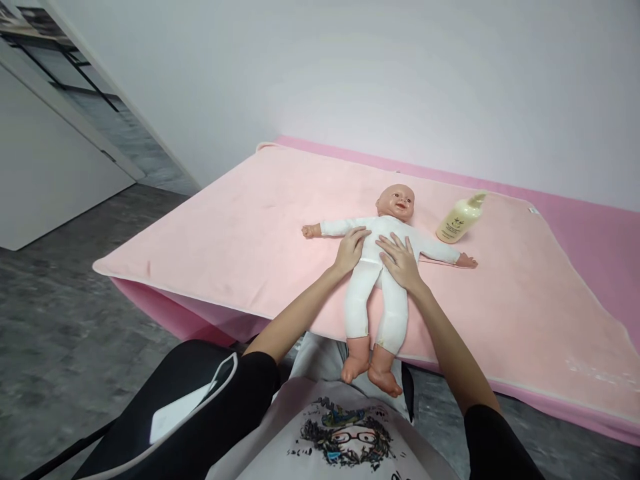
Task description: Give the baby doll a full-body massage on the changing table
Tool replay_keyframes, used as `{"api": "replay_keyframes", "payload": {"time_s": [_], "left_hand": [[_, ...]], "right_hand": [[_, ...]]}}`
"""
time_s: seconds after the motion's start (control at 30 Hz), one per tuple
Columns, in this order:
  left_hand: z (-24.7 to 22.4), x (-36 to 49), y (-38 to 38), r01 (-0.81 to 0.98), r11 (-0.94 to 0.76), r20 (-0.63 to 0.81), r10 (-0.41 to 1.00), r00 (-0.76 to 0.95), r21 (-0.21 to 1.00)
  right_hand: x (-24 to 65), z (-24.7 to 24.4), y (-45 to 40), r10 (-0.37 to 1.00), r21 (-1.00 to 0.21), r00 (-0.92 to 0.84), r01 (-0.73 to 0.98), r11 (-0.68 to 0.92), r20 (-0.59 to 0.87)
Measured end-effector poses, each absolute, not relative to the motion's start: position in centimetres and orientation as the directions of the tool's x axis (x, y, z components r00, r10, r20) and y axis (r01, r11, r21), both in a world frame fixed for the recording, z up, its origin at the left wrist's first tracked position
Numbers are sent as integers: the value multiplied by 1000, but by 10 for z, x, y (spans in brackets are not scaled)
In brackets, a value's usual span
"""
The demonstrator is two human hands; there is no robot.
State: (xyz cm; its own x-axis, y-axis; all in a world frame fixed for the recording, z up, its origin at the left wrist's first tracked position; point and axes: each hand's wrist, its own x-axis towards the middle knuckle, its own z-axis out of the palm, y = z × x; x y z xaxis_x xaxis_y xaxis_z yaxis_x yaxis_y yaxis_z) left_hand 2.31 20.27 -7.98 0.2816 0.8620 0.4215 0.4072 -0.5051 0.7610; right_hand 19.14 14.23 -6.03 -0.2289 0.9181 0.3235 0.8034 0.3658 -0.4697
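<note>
A baby doll [371, 251] with a white cloth body and bare plastic head, hands and feet lies on its back on a pink towel [240, 233]. Its feet hang past the front edge. My left hand [351, 248] rests on the left side of the doll's torso, fingers stretched out. Against the doll's belly lies my right hand [401, 262], its fingers spread flat. Neither hand grips anything. To the right of the doll's head, a pale yellow pump bottle [459, 219] stands on the towel, appearing tilted in view.
The towel covers a table with a pink cover [595, 247]. A white wall [425, 80] rises behind it. At lower left, a white phone-like device [180, 412] with a cable lies on a black surface. A door [55, 153] stands at far left.
</note>
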Motion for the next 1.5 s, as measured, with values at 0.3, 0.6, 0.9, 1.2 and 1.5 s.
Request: {"api": "replay_keyframes", "payload": {"time_s": [0.3,0.6,0.9,1.2,1.5], "left_hand": [[-64,14,201,742,-285,256,954,157,607],[-64,13,203,746,-326,190,945,265,581],[-65,19,204,542,-580,477,813,335,608],[-66,25,211,688,-543,188,831,524,482],[-68,-12,221,881,-321,274,933,232,348]], "right_hand": [[214,-76,152,856,-800,373,595,75,358],[208,-73,150,603,-946,769,-318,71,-213],[188,-69,138,811,-721,297,661,207,504],[222,-71,157,958,-490,83,869,65,275],[250,-81,153,859,-450,313,886,-110,406]]}}
